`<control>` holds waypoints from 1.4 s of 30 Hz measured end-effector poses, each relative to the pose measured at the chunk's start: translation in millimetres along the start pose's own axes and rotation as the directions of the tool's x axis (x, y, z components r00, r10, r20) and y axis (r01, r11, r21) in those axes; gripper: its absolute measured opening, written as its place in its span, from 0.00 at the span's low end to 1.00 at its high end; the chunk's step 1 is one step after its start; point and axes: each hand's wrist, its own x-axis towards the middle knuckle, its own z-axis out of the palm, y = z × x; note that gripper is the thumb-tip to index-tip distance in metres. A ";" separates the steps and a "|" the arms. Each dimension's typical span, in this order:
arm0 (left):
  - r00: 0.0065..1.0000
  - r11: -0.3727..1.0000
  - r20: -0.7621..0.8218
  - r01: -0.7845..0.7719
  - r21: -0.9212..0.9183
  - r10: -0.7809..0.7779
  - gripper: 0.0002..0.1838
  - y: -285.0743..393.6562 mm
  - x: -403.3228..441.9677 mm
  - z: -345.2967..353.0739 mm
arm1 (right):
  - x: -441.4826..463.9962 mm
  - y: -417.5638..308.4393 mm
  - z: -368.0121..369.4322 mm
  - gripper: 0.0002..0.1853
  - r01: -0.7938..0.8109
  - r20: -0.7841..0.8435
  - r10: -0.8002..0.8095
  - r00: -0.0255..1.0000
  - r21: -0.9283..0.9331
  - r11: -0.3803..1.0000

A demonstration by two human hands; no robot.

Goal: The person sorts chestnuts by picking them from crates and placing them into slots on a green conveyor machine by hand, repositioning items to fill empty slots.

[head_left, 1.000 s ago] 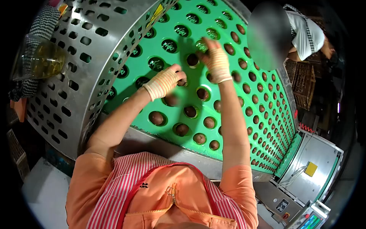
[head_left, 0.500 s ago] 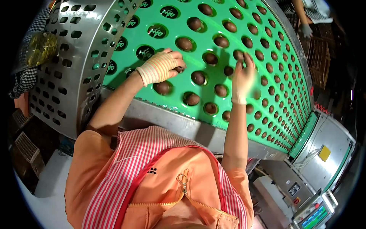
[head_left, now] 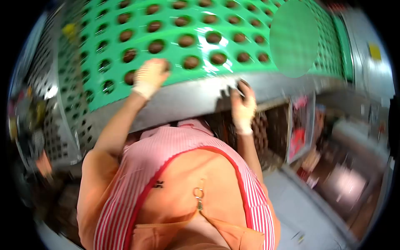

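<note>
Green tray (head_left: 177,77): spread from 10 to 1 o'clock, rows of round wells, most filled.
Brown round pieces (head_left: 191,62): one per well; four in the nearest row between left hand (head_left: 151,77) and the blurred patch (head_left: 293,39) at 1 o'clock, six in the row behind; smaller and too many to count farther off.
Glossy dark wells (head_left: 108,86): at least five in a line at 10 o'clock.
Left hand: one, between 10 and 11 o'clock, over the tray's near edge, fingers curled, one brown piece at the fingertips; cannot tell whether gripped.
Right hand (head_left: 244,106): one, at 2 o'clock, above the metal ledge (head_left: 191,100), clear of the wells; fingertips dark and blurred, cannot tell whether empty or gripping.
Pale-rimmed box (head_left: 312,125): one, at 3 o'clock, with pink and red contents, blurred.
Perforated metal guard (head_left: 54,141): at 9 o'clock, beside the tray.
Striped apron (head_left: 166,143): one, pink and white, at 6 o'clock, over an orange shirt (head_left: 183,179).
</note>
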 end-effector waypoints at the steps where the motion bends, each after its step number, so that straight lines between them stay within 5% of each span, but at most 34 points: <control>1: 0.997 0.998 0.039 -0.064 0.018 0.063 0.13 3.7 7.8 -1.3 | -10.0 12.6 -13.1 0.16 0.029 -0.022 -0.032 0.999 -0.098 0.995; 2: 0.970 0.982 -0.162 -0.169 0.090 0.182 0.11 13.6 3.7 3.7 | -15.9 8.6 -25.9 0.16 0.115 -0.033 -0.127 0.991 -0.248 0.962; 3: 0.961 0.959 -0.145 -0.203 0.198 0.234 0.10 14.9 10.2 7.1 | -24.6 3.9 -37.6 0.15 0.153 0.013 -0.163 0.987 -0.428 0.891; 6: 0.983 0.872 0.000 -0.163 0.461 0.184 0.19 42.8 23.0 3.3 | -50.1 14.0 -55.4 0.15 0.166 -0.033 -0.189 0.982 -0.351 0.922; 11: 0.983 0.671 0.148 -0.180 0.720 0.104 0.18 80.5 71.1 4.0 | -73.4 36.7 -110.4 0.14 0.146 -0.062 -0.175 0.983 -0.325 0.934; 12: 0.983 0.681 0.171 -0.168 0.713 0.064 0.20 84.7 80.7 4.3 | -77.6 51.3 -135.4 0.15 0.086 -0.105 -0.135 0.985 -0.373 0.924; 13: 0.976 0.743 0.118 -0.216 0.634 0.183 0.21 97.3 81.4 5.4 | -84.6 64.5 -159.1 0.16 0.030 -0.145 -0.100 0.984 -0.417 0.908; 15: 0.921 0.820 -0.016 -0.339 0.461 0.390 0.23 130.2 76.9 10.9 | -109.3 88.8 -222.3 0.17 -0.344 -0.421 0.213 0.882 -0.264 0.901; 16: 0.916 0.904 -0.072 -0.374 0.205 0.395 0.27 153.5 77.3 22.0 | -130.6 129.5 -248.4 0.18 -0.542 -0.484 0.464 0.742 -0.024 0.840; 18: 0.863 0.859 -0.069 -0.505 -0.084 0.501 0.27 237.4 75.2 41.1 | -156.7 154.0 -309.6 0.25 -0.783 -0.399 0.693 0.601 -0.119 0.610; 20: 0.892 0.840 0.150 -0.329 -0.432 0.426 0.25 318.7 68.5 66.1 | -184.6 196.8 -332.3 0.30 -0.839 -0.299 0.785 0.542 -0.241 0.487; 21: 0.854 0.824 0.189 -0.374 -0.425 0.485 0.25 351.9 69.1 83.1 | -197.0 217.8 -334.4 0.32 -0.838 -0.227 0.816 0.532 -0.279 0.469; 22: 0.731 0.747 0.190 -0.590 -0.306 0.655 0.25 378.1 76.8 101.3 | -202.3 231.5 -333.5 0.35 -0.831 -0.155 0.840 0.520 -0.319 0.456; 25: 0.598 0.689 0.356 -0.682 -0.245 0.718 0.22 418.3 97.5 185.8 | -194.6 241.9 -312.3 0.42 -0.690 0.075 0.804 0.590 -0.470 0.550; 26: 0.563 0.695 0.456 -0.692 -0.197 0.689 0.22 427.3 104.9 211.9 | -184.8 231.3 -303.2 0.43 -0.746 0.053 0.873 0.485 -0.496 0.445; 31: 0.485 0.701 0.828 -0.693 0.169 0.281 0.34 463.7 109.2 280.9 | -172.6 228.9 -292.8 0.37 -0.857 -0.026 0.900 0.435 -0.320 0.405; 36: 0.326 0.360 0.855 -0.916 0.179 0.403 0.45 462.1 107.7 315.7 | -160.1 225.3 -286.9 0.36 -0.855 0.049 0.929 0.367 -0.377 0.357; 42: 0.290 0.400 0.912 -0.902 0.160 0.289 0.40 496.8 112.0 317.4 | -143.4 198.1 -295.4 0.35 -0.874 0.199 0.921 0.335 -0.299 0.383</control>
